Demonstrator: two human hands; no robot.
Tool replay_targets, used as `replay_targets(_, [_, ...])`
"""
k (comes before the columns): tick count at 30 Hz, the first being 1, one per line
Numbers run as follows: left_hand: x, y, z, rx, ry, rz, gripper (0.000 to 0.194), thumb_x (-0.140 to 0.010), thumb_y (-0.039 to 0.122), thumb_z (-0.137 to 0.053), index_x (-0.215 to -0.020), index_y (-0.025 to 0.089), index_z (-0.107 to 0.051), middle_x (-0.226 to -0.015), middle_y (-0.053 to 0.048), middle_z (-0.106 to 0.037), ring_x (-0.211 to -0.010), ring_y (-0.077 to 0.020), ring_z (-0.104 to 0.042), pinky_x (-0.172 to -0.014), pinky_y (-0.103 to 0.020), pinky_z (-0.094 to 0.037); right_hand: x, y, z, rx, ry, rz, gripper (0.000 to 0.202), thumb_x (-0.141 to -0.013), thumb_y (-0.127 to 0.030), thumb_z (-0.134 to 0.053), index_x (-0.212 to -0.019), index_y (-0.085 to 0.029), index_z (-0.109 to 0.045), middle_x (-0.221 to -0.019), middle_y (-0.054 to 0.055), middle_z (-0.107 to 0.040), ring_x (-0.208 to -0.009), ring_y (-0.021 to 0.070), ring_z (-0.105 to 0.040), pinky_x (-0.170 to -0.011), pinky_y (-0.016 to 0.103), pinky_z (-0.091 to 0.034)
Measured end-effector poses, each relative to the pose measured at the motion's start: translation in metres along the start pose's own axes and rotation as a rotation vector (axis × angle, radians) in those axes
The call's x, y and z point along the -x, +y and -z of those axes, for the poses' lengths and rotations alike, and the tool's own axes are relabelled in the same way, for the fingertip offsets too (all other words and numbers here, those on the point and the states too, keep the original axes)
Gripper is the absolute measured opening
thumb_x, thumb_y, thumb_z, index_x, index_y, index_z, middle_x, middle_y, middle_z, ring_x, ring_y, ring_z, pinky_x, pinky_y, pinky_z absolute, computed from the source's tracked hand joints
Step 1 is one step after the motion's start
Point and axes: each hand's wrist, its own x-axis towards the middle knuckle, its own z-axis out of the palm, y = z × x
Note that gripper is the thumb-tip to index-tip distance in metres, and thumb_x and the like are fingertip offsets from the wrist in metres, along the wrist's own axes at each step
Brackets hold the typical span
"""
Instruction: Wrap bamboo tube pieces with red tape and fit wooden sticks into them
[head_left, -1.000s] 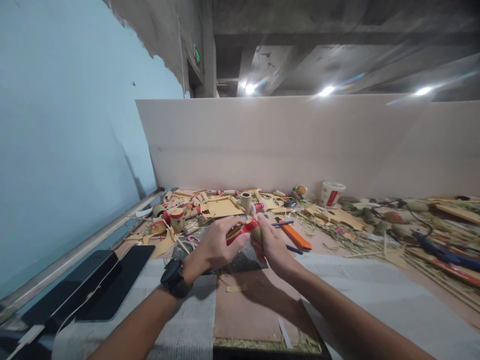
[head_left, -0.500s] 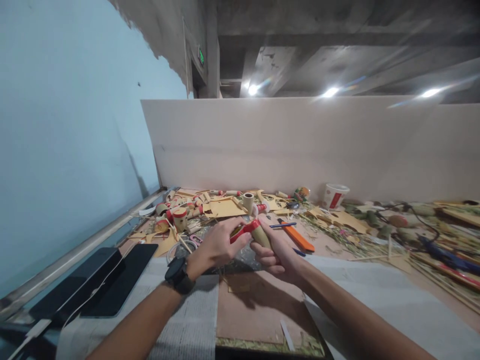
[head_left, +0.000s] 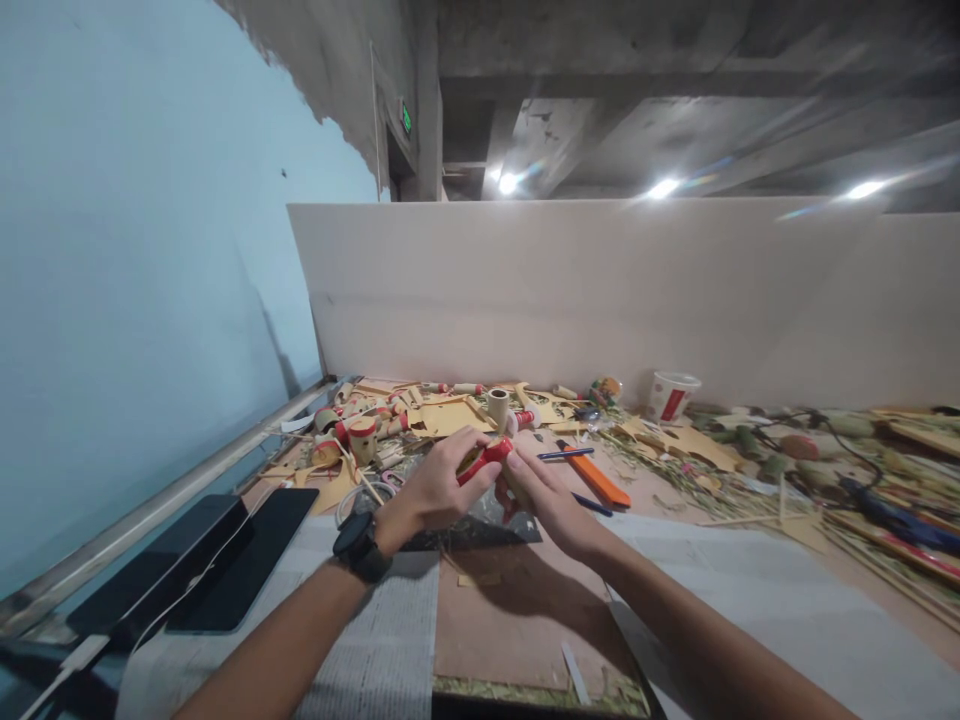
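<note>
Above the middle of the workbench my two hands meet at a short bamboo tube with a red-wrapped end (head_left: pixel 500 449). My right hand (head_left: pixel 544 495) is closed around the tube, its fingers now covering most of it. In my left hand (head_left: pixel 448 478), thumb and fingers pinch red tape (head_left: pixel 472 465), which runs up to the tube's red end. The rest of the tape is partly hidden behind the fingers. Just behind the hands stand an upright hollow tube (head_left: pixel 498 408) and a white-and-red spool (head_left: pixel 523 418).
An orange utility knife (head_left: pixel 596 475) and a blue pen (head_left: pixel 566 454) lie right of the hands. Bamboo pieces (head_left: pixel 364 440) crowd the back left. A paper cup (head_left: pixel 672 397) stands by the white partition (head_left: pixel 600 300). At left lie a dark tablet (head_left: pixel 244 560) and newspaper (head_left: pixel 375 640).
My right hand has turned over the bamboo tube, its fingers shifting up toward the red end and hiding the tube's body. My left hand keeps nearly the same place, pinching the tape.
</note>
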Motion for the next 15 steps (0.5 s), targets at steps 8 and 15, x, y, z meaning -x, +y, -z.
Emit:
replay_targets(8, [0.0056, -0.0032, 0.0006, -0.051, -0.061, -0.044, 0.031, -0.091, 0.040, -0.053, -0.113, 0.018, -0.055, -0.101, -0.007, -0.064, -0.088, -0.0201, -0.060, -0.080, -0.031, -0.046, 0.0013, -0.0002, -0.0061, 0.192, 0.144, 0.086, 0.058, -0.092, -0.074, -0.037, -0.066, -0.022, -0.044, -0.051, -0.004, -0.045, -0.047, 0.0111, -0.040, -0.046, 0.024, -0.034])
replay_targets(15, [0.0071, -0.0034, 0.0055, -0.106, -0.058, -0.083, 0.026, -0.089, 0.037, -0.051, -0.107, 0.019, -0.056, -0.094, -0.006, -0.065, -0.084, -0.0206, -0.060, -0.078, -0.032, -0.046, -0.0028, 0.0020, -0.0090, -0.006, 0.140, -0.134, 0.067, -0.087, -0.081, -0.035, -0.055, -0.022, -0.044, -0.039, -0.005, -0.037, -0.034, 0.0091, -0.032, -0.037, 0.023, -0.028])
